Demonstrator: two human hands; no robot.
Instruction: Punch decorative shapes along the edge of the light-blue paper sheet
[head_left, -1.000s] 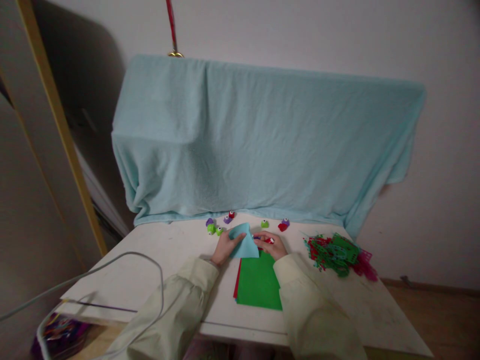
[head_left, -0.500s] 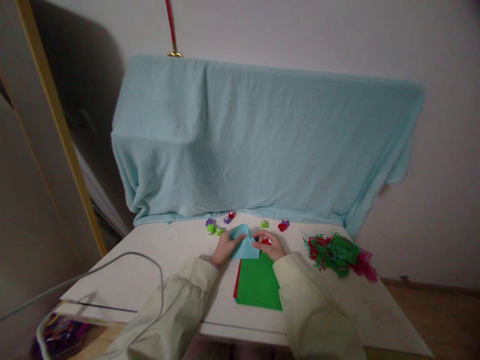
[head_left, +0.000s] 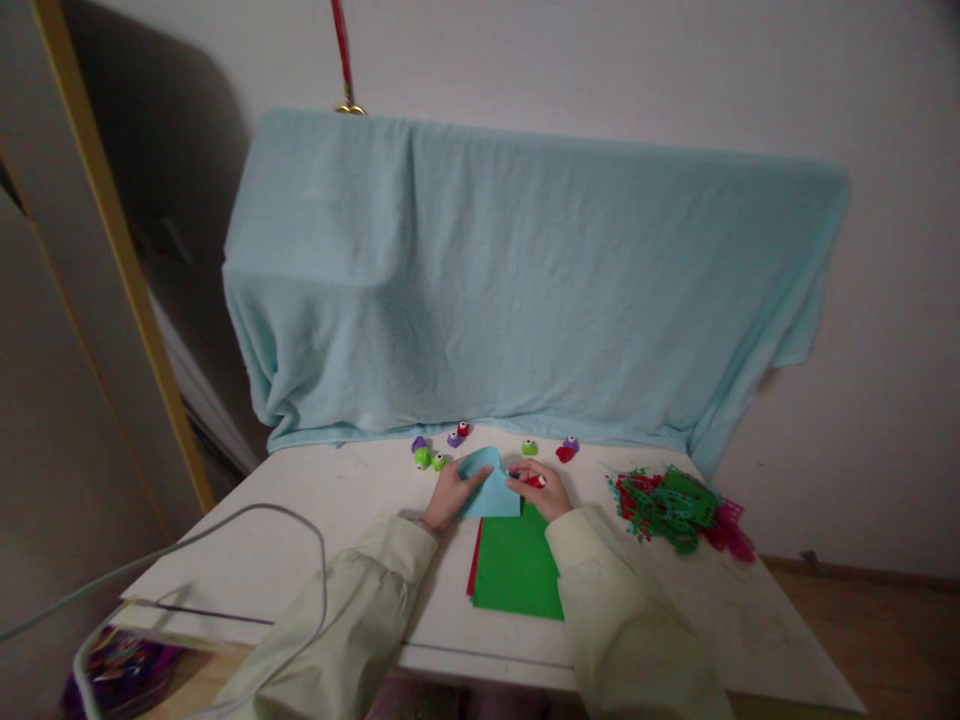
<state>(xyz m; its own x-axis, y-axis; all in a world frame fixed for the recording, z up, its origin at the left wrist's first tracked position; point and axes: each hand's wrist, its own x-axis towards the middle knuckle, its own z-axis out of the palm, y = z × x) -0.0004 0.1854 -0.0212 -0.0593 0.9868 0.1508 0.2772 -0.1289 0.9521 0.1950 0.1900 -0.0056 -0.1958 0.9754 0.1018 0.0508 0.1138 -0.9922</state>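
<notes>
My left hand point(head_left: 448, 494) holds up the left edge of a light blue paper sheet point(head_left: 491, 484) over the far end of a green sheet point(head_left: 517, 567). My right hand point(head_left: 541, 489) grips a small red paper punch point(head_left: 535, 481) at the blue sheet's right edge. A red sheet point(head_left: 475, 562) peeks out under the green one. Both arms wear pale cream sleeves.
Several small punches, green point(head_left: 422, 458), purple point(head_left: 454, 438) and red point(head_left: 564, 453), lie along the back of the white table point(head_left: 300, 540). A heap of green and red punched paper scraps point(head_left: 671, 508) sits at right. A light blue blanket point(head_left: 525, 290) drapes behind. A cable point(head_left: 247, 515) loops at left.
Almost nothing has moved. My right hand with the red punch has shifted slightly along the blue sheet's right edge; my left hand stays put.
</notes>
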